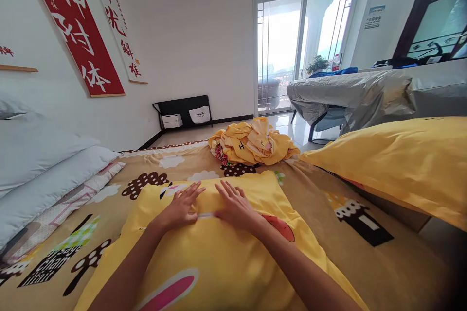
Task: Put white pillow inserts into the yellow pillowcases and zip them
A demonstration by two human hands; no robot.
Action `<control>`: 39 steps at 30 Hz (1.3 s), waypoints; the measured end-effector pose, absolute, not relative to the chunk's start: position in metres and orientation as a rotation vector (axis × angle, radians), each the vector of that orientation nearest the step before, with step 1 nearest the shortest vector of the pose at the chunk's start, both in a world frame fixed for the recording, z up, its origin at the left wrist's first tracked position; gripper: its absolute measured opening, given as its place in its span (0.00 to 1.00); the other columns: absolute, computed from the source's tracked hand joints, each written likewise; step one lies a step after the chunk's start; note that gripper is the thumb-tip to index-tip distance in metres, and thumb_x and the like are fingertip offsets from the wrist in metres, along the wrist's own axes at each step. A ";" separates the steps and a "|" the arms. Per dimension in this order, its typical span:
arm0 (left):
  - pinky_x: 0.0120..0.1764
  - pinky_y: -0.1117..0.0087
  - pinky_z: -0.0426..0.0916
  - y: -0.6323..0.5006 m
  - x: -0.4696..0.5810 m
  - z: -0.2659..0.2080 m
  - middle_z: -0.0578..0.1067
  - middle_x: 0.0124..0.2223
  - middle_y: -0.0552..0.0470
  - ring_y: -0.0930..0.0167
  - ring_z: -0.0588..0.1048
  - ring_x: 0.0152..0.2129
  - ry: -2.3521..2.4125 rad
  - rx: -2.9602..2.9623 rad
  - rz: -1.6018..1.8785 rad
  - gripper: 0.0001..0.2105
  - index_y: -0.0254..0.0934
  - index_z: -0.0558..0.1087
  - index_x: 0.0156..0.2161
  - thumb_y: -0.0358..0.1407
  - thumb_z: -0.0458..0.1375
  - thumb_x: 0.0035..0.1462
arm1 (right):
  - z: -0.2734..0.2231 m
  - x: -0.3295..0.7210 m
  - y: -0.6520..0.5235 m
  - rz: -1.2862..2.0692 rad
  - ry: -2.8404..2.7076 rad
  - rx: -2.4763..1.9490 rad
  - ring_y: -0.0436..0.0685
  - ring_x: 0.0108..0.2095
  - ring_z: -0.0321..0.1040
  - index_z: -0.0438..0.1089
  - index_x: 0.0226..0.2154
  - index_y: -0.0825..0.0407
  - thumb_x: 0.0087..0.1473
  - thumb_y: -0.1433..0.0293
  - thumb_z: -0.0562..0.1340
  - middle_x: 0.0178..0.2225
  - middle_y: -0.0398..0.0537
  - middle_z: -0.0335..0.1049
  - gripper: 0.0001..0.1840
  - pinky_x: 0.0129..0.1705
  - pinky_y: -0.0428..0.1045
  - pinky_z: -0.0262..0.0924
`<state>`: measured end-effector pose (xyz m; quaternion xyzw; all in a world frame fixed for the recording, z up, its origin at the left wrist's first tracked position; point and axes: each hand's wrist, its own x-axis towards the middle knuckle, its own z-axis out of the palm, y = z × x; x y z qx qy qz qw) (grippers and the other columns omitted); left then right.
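A yellow pillow (219, 257) with a printed rabbit ear and a red patch lies flat on the bed in front of me. My left hand (182, 206) rests on its upper left part, fingers stretched out and pointing away from me. My right hand (235, 204) lies a little to the right, palm down with fingers spread. Neither hand grips anything; both touch the yellow cloth. Between them a pale strip shows on the fabric. Beyond the pillow is a crumpled heap of yellow cloth (255, 143) with dark letters on it.
Another yellow pillow (397, 160) lies at the right, partly over the bed's edge. White pillows (54, 170) are stacked at the left on the brown patterned bed sheet (310, 199). A table under a silvery cover (339, 90) and a chair (328, 119) stand beyond, near a sliding glass door (280, 53).
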<state>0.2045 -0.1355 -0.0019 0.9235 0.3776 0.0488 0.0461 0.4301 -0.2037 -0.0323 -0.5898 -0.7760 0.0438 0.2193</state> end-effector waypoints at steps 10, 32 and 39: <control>0.64 0.49 0.44 -0.125 0.189 -0.060 0.46 0.70 0.51 0.61 0.48 0.67 1.268 2.815 0.041 0.39 0.48 0.43 0.68 0.47 0.56 0.56 | -0.106 0.431 -0.190 0.124 -2.163 -1.742 0.64 0.68 0.31 0.40 0.68 0.53 0.56 0.51 0.58 0.69 0.55 0.32 0.47 0.66 0.62 0.35; 0.62 0.48 0.54 -0.157 0.042 -0.104 0.59 0.66 0.52 0.63 0.56 0.64 1.754 2.476 0.531 0.26 0.47 0.58 0.64 0.48 0.38 0.65 | -0.153 0.569 -0.293 0.179 -1.893 -1.978 0.59 0.67 0.37 0.44 0.67 0.45 0.63 0.47 0.43 0.68 0.47 0.41 0.36 0.66 0.63 0.41; 0.60 0.57 0.61 -0.153 0.011 -0.100 0.67 0.61 0.47 0.61 0.65 0.59 1.673 2.291 0.690 0.29 0.39 0.70 0.56 0.54 0.46 0.58 | -0.164 0.638 -0.314 0.235 -1.842 -2.023 0.66 0.60 0.58 0.63 0.60 0.44 0.55 0.44 0.53 0.60 0.52 0.60 0.36 0.60 0.63 0.55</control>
